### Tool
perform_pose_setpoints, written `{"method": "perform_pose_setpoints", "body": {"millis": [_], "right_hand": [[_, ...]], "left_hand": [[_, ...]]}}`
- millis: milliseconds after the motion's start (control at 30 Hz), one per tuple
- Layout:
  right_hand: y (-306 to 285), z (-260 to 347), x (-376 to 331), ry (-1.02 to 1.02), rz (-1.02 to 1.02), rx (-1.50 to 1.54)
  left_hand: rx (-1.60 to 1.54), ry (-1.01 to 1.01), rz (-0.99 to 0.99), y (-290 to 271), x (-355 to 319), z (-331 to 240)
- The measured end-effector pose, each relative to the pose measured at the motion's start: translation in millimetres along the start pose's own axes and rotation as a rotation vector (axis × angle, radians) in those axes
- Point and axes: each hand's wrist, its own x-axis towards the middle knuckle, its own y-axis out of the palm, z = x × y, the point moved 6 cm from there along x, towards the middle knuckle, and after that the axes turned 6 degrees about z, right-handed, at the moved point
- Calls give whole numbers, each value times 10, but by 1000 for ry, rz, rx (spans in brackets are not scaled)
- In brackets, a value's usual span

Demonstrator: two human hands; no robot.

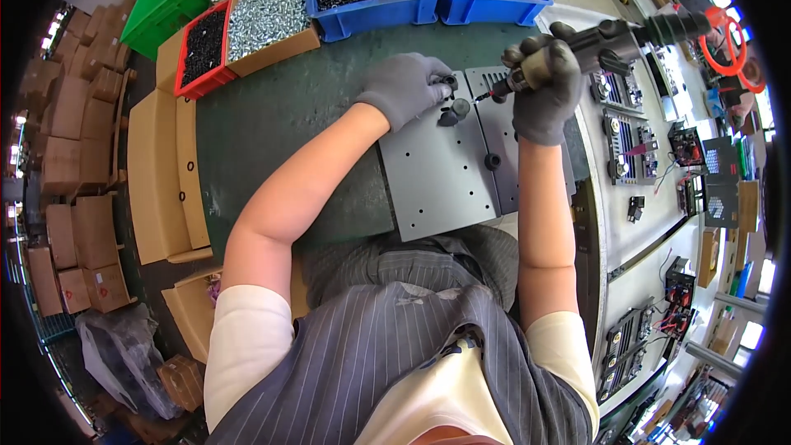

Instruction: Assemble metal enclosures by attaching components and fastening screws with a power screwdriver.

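Two dark grey metal panels with small holes lie side by side on the green worktop: the left panel (432, 177) and the right panel (509, 185). My gloved left hand (404, 89) rests at the left panel's far end, fingertips closed on a small black round part (448, 82). Loose black rubber feet (453, 113) lie just beside those fingers, and another rubber foot (492, 161) sits near the seam. My gloved right hand (545, 86) grips a power screwdriver (597, 48), its bit pointing left above the panels, near the loose feet.
Along the far edge stand a red bin (203, 92) of black screws, a cardboard box (284, 51) of silver screws, a blue bin (379, 16) of black screws and another blue bin (494, 8) of rubber feet. To the right runs a bench (638, 222) with electronic assemblies.
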Motion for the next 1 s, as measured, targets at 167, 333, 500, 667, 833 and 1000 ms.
{"method": "perform_pose_setpoints", "body": {"millis": [167, 333, 500, 667, 833, 1000], "right_hand": [[182, -201, 184, -13, 73, -91], [312, -446, 145, 161, 173, -297], [395, -713, 175, 287, 266, -476], [-416, -1297, 468, 435, 189, -397], [5, -1289, 824, 289, 508, -230], [-340, -1216, 1274, 199, 508, -77]], "left_hand": [[-18, -19, 25, 161, 112, 1], [47, 54, -47, 126, 27, -57], [49, 62, -6, 65, 12, 108], [75, 138, -34, 123, 219, 194], [122, 35, -35, 8, 350, 294], [-78, 160, -79, -37, 704, 490]]}}
